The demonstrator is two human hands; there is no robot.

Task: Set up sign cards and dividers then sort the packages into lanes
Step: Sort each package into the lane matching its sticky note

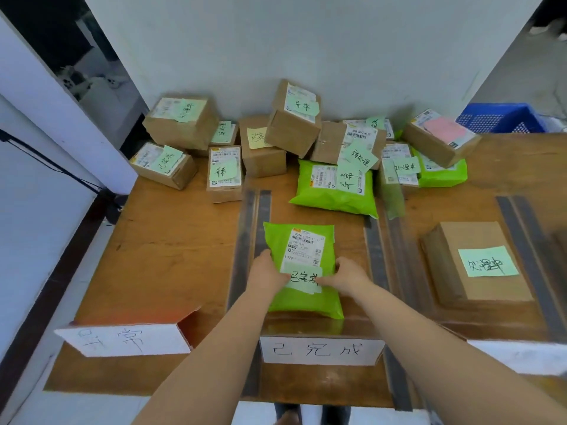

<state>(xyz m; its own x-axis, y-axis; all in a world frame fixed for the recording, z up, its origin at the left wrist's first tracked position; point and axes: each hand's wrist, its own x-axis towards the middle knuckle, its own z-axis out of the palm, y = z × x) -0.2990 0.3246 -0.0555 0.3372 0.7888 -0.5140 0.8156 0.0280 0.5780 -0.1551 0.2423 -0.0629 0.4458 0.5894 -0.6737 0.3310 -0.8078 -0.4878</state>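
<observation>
Both hands are grasping the green mailer bag (302, 268), the left hand (266, 273) curling over its left edge and the right hand (349, 276) pinching its right side by the pale note. The bag is lying flat on the tabletop (171, 240) in the middle lane, between two clear dividers (250, 240), just behind the middle sign card (322, 351). A brown box (475, 265) is sitting in the right lane, and unsorted packages (276, 139) are lying piled against the wall

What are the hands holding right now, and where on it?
Both hands are on the green mailer bag in the middle lane: the left hand at its left edge, the right hand at its right edge, beside the sticky note.
</observation>
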